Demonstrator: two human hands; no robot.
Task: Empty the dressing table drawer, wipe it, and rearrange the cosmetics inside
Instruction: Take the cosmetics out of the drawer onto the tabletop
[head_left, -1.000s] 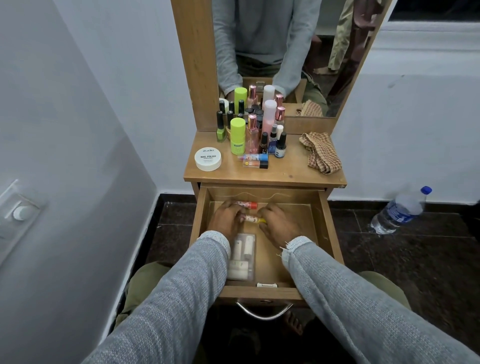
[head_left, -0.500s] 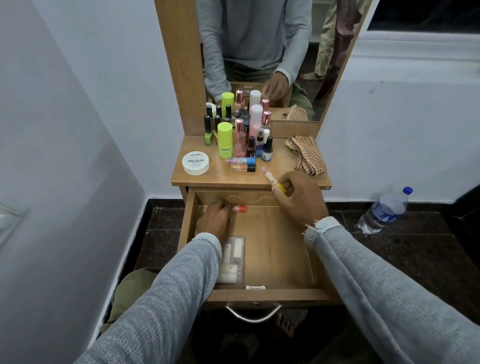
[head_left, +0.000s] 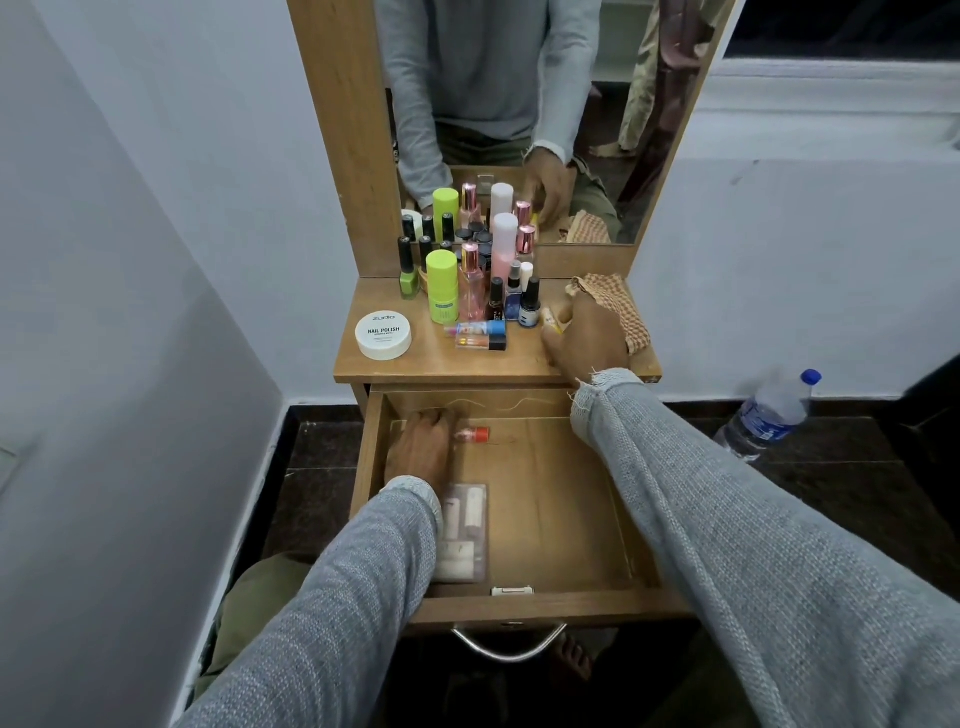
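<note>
Our right hand (head_left: 587, 338) pinches a small yellow tube (head_left: 551, 319) over the worktop (head_left: 441, 364), beside the checked cloth (head_left: 613, 306). Left hand (head_left: 421, 447) lies in the drawer (head_left: 550, 509) below, fingers curled at a red-capped tube (head_left: 471, 434); grip unclear.

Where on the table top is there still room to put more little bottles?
Bare wood shows along the front edge of the table top, between the white nail polish tub and the right hand. The back is crowded with standing bottles; the checked cloth fills the right corner.
</note>
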